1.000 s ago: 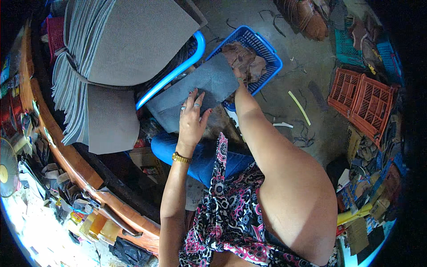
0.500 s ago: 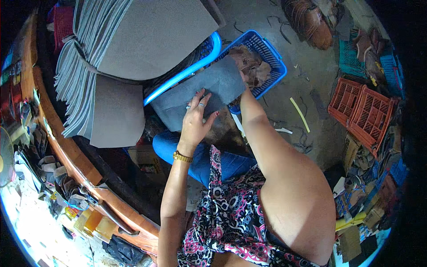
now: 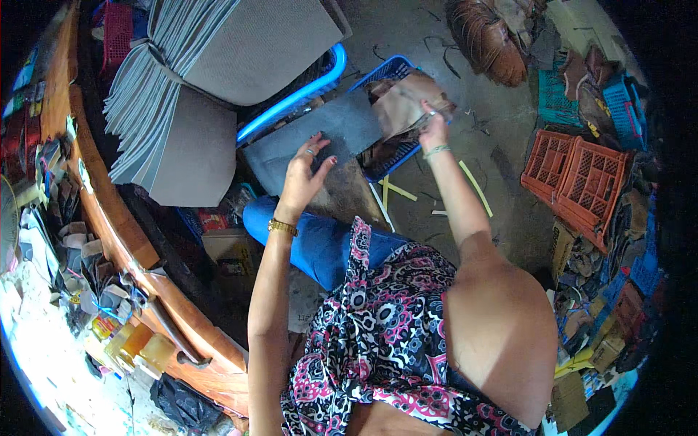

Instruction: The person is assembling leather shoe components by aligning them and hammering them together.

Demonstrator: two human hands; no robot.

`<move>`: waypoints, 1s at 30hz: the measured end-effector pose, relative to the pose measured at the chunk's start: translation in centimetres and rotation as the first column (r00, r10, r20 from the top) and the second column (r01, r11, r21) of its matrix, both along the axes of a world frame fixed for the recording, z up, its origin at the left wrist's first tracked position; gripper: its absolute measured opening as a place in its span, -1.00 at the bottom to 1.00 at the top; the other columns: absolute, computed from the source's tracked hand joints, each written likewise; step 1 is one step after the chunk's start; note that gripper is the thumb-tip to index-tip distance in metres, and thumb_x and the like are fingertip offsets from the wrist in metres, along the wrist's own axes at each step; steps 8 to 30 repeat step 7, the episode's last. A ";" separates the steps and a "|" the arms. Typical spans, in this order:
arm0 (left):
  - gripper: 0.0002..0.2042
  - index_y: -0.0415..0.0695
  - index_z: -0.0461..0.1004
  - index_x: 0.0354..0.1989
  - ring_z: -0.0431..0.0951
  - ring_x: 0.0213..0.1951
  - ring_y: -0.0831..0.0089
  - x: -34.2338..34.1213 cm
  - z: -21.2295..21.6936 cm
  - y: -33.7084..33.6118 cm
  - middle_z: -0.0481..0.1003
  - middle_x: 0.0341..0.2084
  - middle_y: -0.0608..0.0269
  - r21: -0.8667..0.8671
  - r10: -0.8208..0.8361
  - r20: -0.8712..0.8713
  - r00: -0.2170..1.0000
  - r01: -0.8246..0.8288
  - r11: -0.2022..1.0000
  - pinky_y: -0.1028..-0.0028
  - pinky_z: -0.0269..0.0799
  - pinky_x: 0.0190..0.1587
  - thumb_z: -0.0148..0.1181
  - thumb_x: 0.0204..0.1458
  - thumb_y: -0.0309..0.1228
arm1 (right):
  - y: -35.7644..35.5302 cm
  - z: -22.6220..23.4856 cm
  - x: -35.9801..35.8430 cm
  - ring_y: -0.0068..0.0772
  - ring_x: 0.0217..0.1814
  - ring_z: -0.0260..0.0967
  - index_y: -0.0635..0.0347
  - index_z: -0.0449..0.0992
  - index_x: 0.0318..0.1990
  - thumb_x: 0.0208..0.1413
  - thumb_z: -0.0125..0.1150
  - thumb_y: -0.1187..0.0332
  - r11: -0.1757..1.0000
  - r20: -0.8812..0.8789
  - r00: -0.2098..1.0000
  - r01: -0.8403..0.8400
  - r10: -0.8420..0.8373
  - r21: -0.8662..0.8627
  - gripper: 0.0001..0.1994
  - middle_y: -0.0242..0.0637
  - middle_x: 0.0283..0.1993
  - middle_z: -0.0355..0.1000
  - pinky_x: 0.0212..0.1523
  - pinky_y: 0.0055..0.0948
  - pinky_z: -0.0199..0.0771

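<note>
My left hand (image 3: 305,173) lies with its fingers apart on a dark grey sheet (image 3: 287,149); it grips nothing. The sheet sits over a worn board (image 3: 356,192) near my knee, and its right end reaches toward a blue plastic basket (image 3: 396,161). Over that basket, my right hand (image 3: 434,132) is closed on a bunch of brown leather-like pieces (image 3: 407,102), slightly blurred by motion. More dark pieces show inside the basket beneath them, partly hidden by the bunch.
A thick tied stack of grey sheets (image 3: 247,51) rests by a larger blue crate (image 3: 291,94) at the left. An orange crate (image 3: 574,182) and a teal basket (image 3: 558,98) stand at the right. Yellow strips (image 3: 476,189) lie on the floor. A wooden bench edge (image 3: 109,218) curves along the left.
My right hand has come out from beside the sheet's far edge and moved right, lifting brown pieces over the basket. The left hand stays on the sheet. The whole view has shifted slightly.
</note>
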State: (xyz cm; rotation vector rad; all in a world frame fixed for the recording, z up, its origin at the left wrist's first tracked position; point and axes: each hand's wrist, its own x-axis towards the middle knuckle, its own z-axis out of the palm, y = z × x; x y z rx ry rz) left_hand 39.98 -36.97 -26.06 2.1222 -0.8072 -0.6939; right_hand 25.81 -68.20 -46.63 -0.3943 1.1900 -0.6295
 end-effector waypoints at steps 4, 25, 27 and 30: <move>-0.71 -0.26 0.56 0.08 0.59 0.09 0.24 0.2 2.0 -0.4 0.61 0.02 -0.01 -0.089 0.088 -0.008 0.996 -0.088 0.992 0.35 0.43 0.18 0.24 0.24 -0.41 | -7.4 7.8 -0.8 -0.23 -0.01 0.52 0.34 0.57 -0.01 -0.13 0.49 0.59 0.925 0.003 0.993 0.107 -0.114 -0.365 -0.56 -0.24 0.03 0.55 0.11 -0.21 0.51; -0.77 -0.22 0.62 0.02 0.65 0.05 0.16 -0.1 4.0 1.6 0.65 -0.04 -0.05 -0.138 0.191 -0.236 0.953 -0.228 0.964 0.35 0.49 0.11 0.22 0.26 -0.41 | -7.7 15.1 -0.3 -0.20 0.02 0.52 0.38 0.59 -0.05 -0.12 0.45 0.62 0.880 -0.029 0.992 0.093 -0.120 -0.466 -0.61 -0.18 0.08 0.56 0.12 -0.17 0.52; -0.77 -0.22 0.62 0.02 0.65 0.05 0.16 -0.1 4.0 1.6 0.65 -0.04 -0.05 -0.138 0.191 -0.236 0.953 -0.228 0.964 0.35 0.49 0.11 0.22 0.26 -0.41 | -7.7 15.1 -0.3 -0.20 0.02 0.52 0.38 0.59 -0.05 -0.12 0.45 0.62 0.880 -0.029 0.992 0.093 -0.120 -0.466 -0.61 -0.18 0.08 0.56 0.12 -0.17 0.52; -0.77 -0.22 0.62 0.02 0.65 0.05 0.16 -0.1 4.0 1.6 0.65 -0.04 -0.05 -0.138 0.191 -0.236 0.953 -0.228 0.964 0.35 0.49 0.11 0.22 0.26 -0.41 | -7.7 15.1 -0.3 -0.20 0.02 0.52 0.38 0.59 -0.05 -0.12 0.45 0.62 0.880 -0.029 0.992 0.093 -0.120 -0.466 -0.61 -0.18 0.08 0.56 0.12 -0.17 0.52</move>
